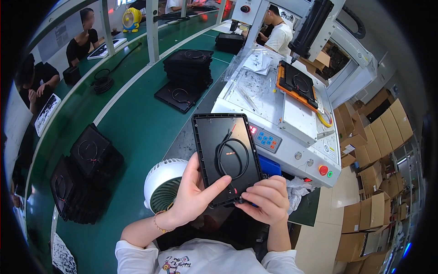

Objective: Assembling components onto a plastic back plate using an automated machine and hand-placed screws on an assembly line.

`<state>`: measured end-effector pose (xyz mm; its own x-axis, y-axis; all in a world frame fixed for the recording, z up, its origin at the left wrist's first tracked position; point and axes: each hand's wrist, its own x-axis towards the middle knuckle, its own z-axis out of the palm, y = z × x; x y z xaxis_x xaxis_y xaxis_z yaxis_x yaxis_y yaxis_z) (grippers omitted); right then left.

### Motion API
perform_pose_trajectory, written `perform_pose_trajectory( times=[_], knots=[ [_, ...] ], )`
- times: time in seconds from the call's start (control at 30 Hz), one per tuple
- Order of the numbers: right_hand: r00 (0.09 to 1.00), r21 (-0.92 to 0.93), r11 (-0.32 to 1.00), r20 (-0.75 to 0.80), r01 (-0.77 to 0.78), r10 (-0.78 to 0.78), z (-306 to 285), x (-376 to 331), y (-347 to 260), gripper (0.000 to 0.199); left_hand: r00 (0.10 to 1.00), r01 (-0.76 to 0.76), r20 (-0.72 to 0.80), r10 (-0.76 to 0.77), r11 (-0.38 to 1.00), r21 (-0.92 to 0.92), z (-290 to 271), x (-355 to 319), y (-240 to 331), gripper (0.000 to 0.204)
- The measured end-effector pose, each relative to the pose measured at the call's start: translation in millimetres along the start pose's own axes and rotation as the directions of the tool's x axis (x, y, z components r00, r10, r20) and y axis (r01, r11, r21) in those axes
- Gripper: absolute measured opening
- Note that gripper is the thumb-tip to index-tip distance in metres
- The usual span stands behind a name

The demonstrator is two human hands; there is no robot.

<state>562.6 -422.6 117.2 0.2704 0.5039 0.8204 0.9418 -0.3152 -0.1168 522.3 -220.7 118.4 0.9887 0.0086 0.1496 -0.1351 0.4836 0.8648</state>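
Note:
A black rectangular plastic panel (207, 157) with a raised rim is held up in front of me. On its face lies a coiled black cable (247, 160) with a red-tipped end. My left hand (199, 189) grips the panel's lower left edge, thumb lying over the face. At the lower right corner my right hand (268, 197) pinches the edge with thumb and fingertips near a small dark piece. Behind the panel stands a white benchtop machine (292, 157) with a keypad. An orange fixture (296, 93) on it carries a similar black panel (296, 78).
Stacked black panels stand on the green bench (132, 123): one stack (188, 68) at the back, others (93, 150) at left. A white fan (159, 180) sits beside my left forearm. A black dispenser head (312, 27) overhangs the fixture. Cardboard boxes (378, 132) fill the right; people work beyond.

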Motion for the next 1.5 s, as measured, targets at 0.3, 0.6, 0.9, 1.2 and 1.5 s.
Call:
perform_pose_trajectory(
  times=[0.3,0.6,0.9,1.2,1.5],
  knots=[
    [0.835,0.31,0.78,0.288,-0.544,0.469,-17,27,5,0.093,0.999,0.032,0.001,-0.032,0.99,-0.137,5,-4,-4,0.058],
    [0.822,-0.126,0.928,0.434,-0.352,0.37,-51,66,-5,0.117,0.96,-0.035,0.279,-0.023,0.979,0.203,33,11,20,0.058],
    [0.719,-0.443,0.686,0.123,-0.577,0.684,-183,39,29,0.115,0.82,-0.573,0.512,0.257,0.373,0.73,70,219,28,0.053],
    [0.51,-0.444,0.427,-0.082,-0.788,0.856,-241,-28,28,0.113,0.984,-0.179,0.18,-0.011,-0.139,0.974,171,245,-9,0.122],
    [0.511,-0.447,0.41,-0.128,-0.795,0.85,-224,-14,88,0.114,0.998,-0.056,0.059,0.01,-0.176,0.983,193,259,-3,0.135]
  ],
)
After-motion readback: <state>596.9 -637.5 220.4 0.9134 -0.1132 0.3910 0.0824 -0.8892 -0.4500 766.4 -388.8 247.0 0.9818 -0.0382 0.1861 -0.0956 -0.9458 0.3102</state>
